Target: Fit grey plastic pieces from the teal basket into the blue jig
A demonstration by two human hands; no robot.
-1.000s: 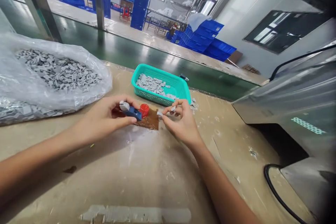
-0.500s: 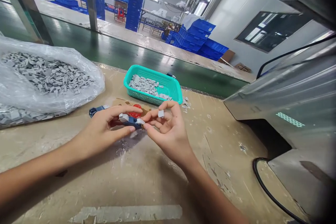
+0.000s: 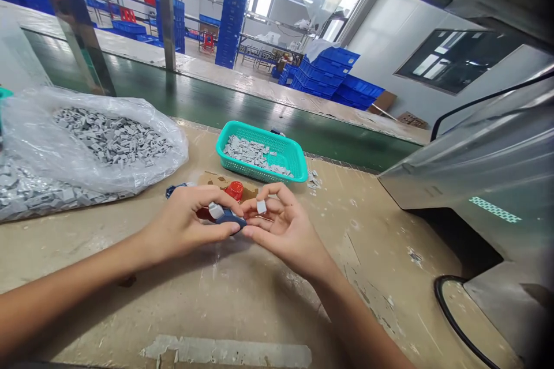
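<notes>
My left hand [image 3: 190, 225] grips a blue plastic tool [image 3: 230, 218] with a white piece [image 3: 216, 210] at its end. My right hand [image 3: 283, 230] holds a small grey plastic piece [image 3: 261, 206] in its fingertips, right next to the tool. Both hands sit close together above a brown pad [image 3: 225, 180], which they partly hide. A red bottle cap [image 3: 235, 190] stands on the pad just beyond my left fingers. A second blue item [image 3: 174, 189] lies behind my left hand, mostly hidden.
A teal mesh basket [image 3: 259, 137] of grey pieces stands beyond my hands. A plastic bag [image 3: 38, 127] heaped with grey pieces lies at left. A green conveyor belt [image 3: 259, 121] runs behind the scarred table [image 3: 346, 242]. A steel machine cover [image 3: 467, 155] rises at right.
My hands have drawn closer together, bringing the grey piece next to the blue tool. The tool has lifted off the pad, and the view has shifted slightly.
</notes>
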